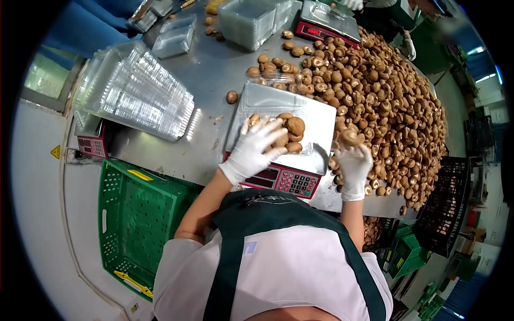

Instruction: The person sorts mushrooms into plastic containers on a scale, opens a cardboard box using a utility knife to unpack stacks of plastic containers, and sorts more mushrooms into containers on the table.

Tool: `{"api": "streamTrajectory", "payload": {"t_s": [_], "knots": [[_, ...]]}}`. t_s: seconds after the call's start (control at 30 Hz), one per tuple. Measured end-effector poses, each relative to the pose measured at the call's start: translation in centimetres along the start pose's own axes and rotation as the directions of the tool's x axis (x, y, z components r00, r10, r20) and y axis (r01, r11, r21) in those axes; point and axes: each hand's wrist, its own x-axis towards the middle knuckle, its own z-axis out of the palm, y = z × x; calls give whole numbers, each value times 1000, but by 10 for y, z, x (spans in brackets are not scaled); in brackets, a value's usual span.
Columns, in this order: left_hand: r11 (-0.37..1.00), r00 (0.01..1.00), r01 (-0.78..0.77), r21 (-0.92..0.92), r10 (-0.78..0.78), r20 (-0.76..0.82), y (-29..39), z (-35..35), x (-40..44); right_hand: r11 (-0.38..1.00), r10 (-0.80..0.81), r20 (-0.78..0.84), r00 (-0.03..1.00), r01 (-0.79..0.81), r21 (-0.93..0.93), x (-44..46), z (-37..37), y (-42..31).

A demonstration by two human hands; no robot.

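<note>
A clear plastic tray (308, 144) lies on the silver plate of a red scale (323, 120), holding several brown mushrooms (295, 126). My left hand (254, 147), in a white glove, rests over the left part of the tray with its fingers spread on the mushrooms. To the right of the scale, at the edge of the big mushroom pile (396, 117), my gloved right hand (354, 166) has its fingers curled around a large mushroom (350, 137).
Stacked clear trays (144, 91) stand at the left, more trays (246, 21) at the back. A second scale (326, 24) is behind the pile, near a co-worker's gloved hand (409, 49). A green crate (139, 214) sits below the table's left edge.
</note>
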Motion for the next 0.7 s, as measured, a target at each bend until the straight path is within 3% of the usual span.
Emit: {"api": "streamTrajectory", "payload": {"t_s": [0.03, 0.07, 0.13, 0.2, 0.27, 0.33, 0.4, 0.47, 0.5, 0.53, 0.63, 0.67, 0.7], "knots": [[988, 998, 21, -155, -30, -51, 0, -15, 2, 996, -48, -116, 992, 56, 72, -4, -6, -6], [899, 974, 1, -438, -100, -202, -7, -18, 2, 991, -19, 36, 999, 14, 133, -7, -17, -19], [862, 907, 77, -502, -269, -324, -13, -38, 5, 987, -81, -187, 979, 105, 124, -19, -29, -31], [842, 845, 165, -514, -389, -366, -24, -46, 5, 969, 16, -150, 989, 22, 246, -15, -73, -43], [800, 841, 178, -573, -426, -334, -33, -46, 6, 982, -7, -228, 974, 50, 182, -26, -87, -42], [884, 894, 207, -419, -345, -286, -36, -43, 6, 992, -106, -266, 958, 84, -91, -33, -85, -37], [876, 893, 166, -454, -328, -307, -39, -31, 9, 972, -138, -295, 946, 71, -226, -35, -75, -27], [916, 928, 212, -341, -299, -224, -30, -30, 14, 930, -114, -127, 985, 61, -362, -31, -63, -15], [976, 951, 124, -177, -168, -259, -35, -23, 16, 896, -59, -70, 996, 22, -443, -24, -64, -13], [996, 978, 60, -60, -71, -198, -40, -18, 17, 859, -95, -60, 994, 51, -509, -24, -36, -5], [990, 1000, -12, 138, 11, 5, -40, 2, 17, 637, 71, 107, 992, 37, -770, -16, 9, 4], [976, 999, -39, 215, 42, -8, -39, 8, 16, 500, 144, 122, 982, 34, -865, -12, 27, 5], [985, 998, -42, 166, 49, -35, -44, 13, 15, 394, 194, 157, 968, 70, -916, -11, 50, 9]]}}
